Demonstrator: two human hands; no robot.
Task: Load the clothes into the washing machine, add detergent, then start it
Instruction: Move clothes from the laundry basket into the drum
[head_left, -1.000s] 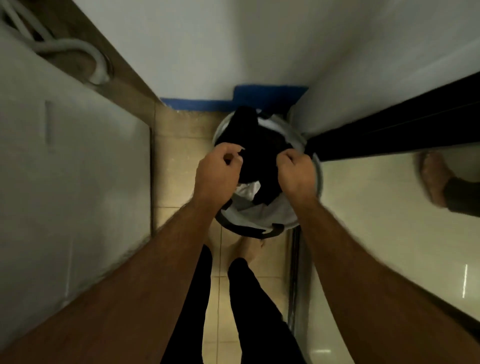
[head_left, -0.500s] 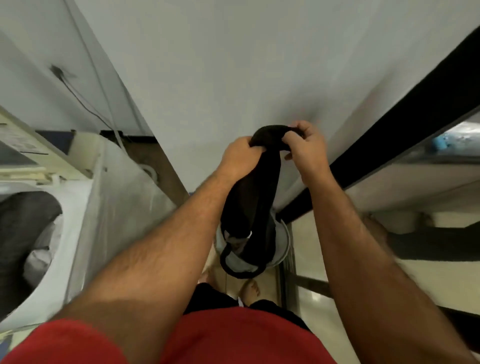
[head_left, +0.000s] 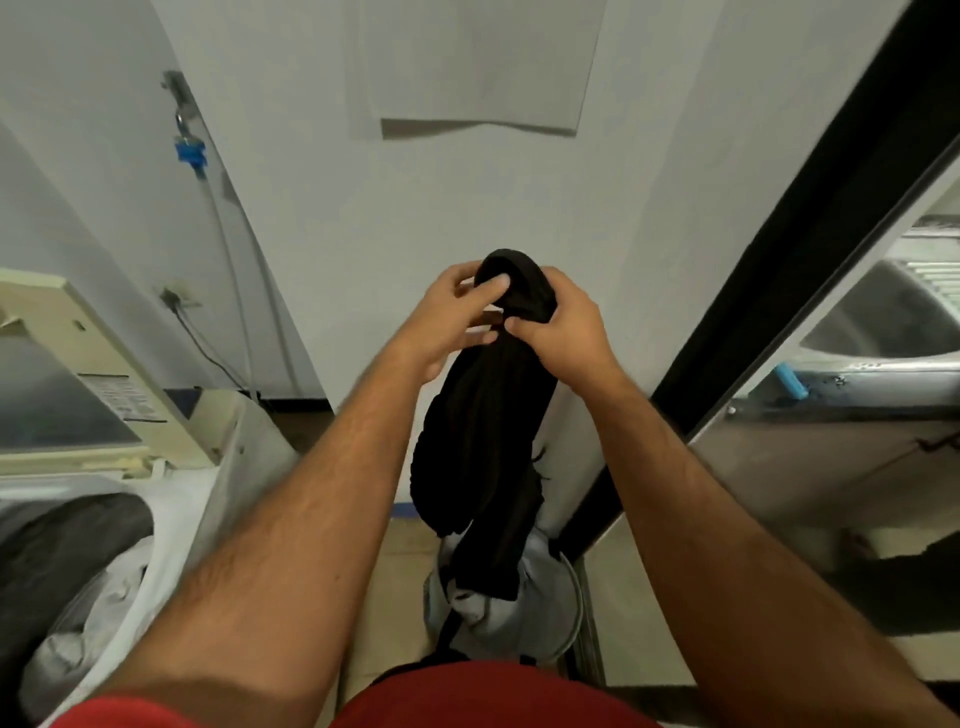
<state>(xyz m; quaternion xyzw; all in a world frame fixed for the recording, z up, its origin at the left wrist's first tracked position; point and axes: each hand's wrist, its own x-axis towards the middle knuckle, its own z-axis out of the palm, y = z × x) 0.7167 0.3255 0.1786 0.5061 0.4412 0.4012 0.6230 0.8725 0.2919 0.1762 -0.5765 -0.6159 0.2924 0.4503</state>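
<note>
I'm looking at a home laundry nook: a top-loading washing machine (head_left: 104, 467) at my 9 o'clock with its lid up and clothes in the drum, a water tap (head_left: 188, 150) with hose on the white wall at 11, a laundry hamper (head_left: 550, 608) on the tiled floor (head_left: 395, 571) at 6.

Your hands sit high in open air in front of the wall (head_left: 467, 197), nothing around them. Path left to the washer (head_left: 176, 499) is free: lid (head_left: 78, 374) stands raised at the back, tub mouth open, partly filled with clothes (head_left: 62, 561). Right side is blocked by the black frame (head_left: 779, 291). The hamper (head_left: 566, 613) sits on the floor below, between washer and frame.
</note>
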